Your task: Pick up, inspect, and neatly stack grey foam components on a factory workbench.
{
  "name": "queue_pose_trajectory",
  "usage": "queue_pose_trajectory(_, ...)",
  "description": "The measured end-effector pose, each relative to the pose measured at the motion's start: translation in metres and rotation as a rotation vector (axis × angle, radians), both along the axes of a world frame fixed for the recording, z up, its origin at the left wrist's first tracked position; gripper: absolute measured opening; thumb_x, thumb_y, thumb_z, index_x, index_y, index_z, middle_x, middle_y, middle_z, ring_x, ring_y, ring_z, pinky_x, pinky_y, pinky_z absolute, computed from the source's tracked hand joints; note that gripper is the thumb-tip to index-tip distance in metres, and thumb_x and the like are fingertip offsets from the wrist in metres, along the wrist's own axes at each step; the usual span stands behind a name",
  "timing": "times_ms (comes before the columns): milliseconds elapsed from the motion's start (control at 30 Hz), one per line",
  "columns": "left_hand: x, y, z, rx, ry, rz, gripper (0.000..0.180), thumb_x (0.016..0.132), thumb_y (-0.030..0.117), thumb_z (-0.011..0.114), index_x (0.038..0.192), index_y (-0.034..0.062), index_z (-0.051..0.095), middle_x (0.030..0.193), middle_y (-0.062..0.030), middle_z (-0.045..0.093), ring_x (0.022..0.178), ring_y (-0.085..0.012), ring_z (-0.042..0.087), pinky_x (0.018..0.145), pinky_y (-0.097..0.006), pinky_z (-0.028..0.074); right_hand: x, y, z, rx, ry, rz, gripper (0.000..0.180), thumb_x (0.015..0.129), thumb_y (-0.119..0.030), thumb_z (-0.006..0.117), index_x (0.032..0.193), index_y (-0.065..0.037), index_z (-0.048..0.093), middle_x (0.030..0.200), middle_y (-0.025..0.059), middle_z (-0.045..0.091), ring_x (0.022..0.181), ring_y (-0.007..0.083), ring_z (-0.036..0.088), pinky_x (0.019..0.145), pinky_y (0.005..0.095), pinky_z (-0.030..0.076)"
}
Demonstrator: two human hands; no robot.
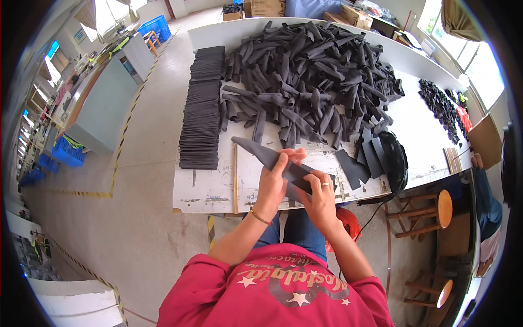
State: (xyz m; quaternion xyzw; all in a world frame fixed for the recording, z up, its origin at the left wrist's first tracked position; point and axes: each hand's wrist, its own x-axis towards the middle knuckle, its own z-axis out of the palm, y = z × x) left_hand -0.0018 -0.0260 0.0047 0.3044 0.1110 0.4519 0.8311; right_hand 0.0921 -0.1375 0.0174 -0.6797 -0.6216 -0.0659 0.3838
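Left hand: I see my left hand (272, 182) closed around the middle of a long dark strip (256, 150), thumb and fingers wrapped over it, a thin bangle (260, 217) on the wrist.
Right hand: my right hand (321, 196) pinches the strip's near end, fingers curled on top, a ring on one finger.
Strip: flat, dark grey, tapering to a point that juts out toward the left; it hangs just above the near edge of the bench (212, 188), held between both hands and tilted, the pointed end higher and farther from me.
Pile: a big heap of rolled dark pieces (310, 76) covers the middle and far part of the bench, well apart from my hands.
Stack: a long row of flat dark pieces (201, 109) runs along the left edge, from the far side down toward the near-left corner.
Flat pieces: a few loose dark cut-outs (362, 158) lie just to the right of my hands, near the near edge, beside a black round thing (395, 158) I cannot make out.
Stick: a thin wooden stick (235, 177) lies on the bench just left of my left hand, pointing toward the near edge.
Small heap: a smaller dark heap (438, 106) sits by the right edge.
Stool: a wooden stool (430, 210) stands off the near-right corner.
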Motion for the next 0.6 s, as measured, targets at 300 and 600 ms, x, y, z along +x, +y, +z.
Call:
queue_pose_trajectory(300,0.009,-0.017,-0.003,-0.034,-0.058,-0.099,0.026,0.101,0.022,0.050,0.114,0.0015,0.058,0.111,-0.0172,0.067,0.119,-0.0264,0.057,0.106,-0.040,0.041,-0.003,0.015,0.014,0.086,0.026,0.134,0.032,0.075,0.001,0.070,0.102,-0.003,0.054,0.104,0.0172,0.054,0.095,0.0393,0.055,0.080,0.0471,0.047)
queue_pose_trajectory(600,0.007,-0.007,-0.003,-0.126,-0.093,-0.044,0.026,0.100,0.024,0.052,0.113,0.0027,0.058,0.114,-0.0177,0.066,0.118,-0.0267,0.058,0.101,-0.041,0.044,0.012,0.001,0.011,0.014,0.085,0.167,0.021,0.081,-0.001,0.069,0.098,-0.003,0.057,0.102,0.0174,0.058,0.080,0.0377,0.062,0.067,0.0428,0.051)
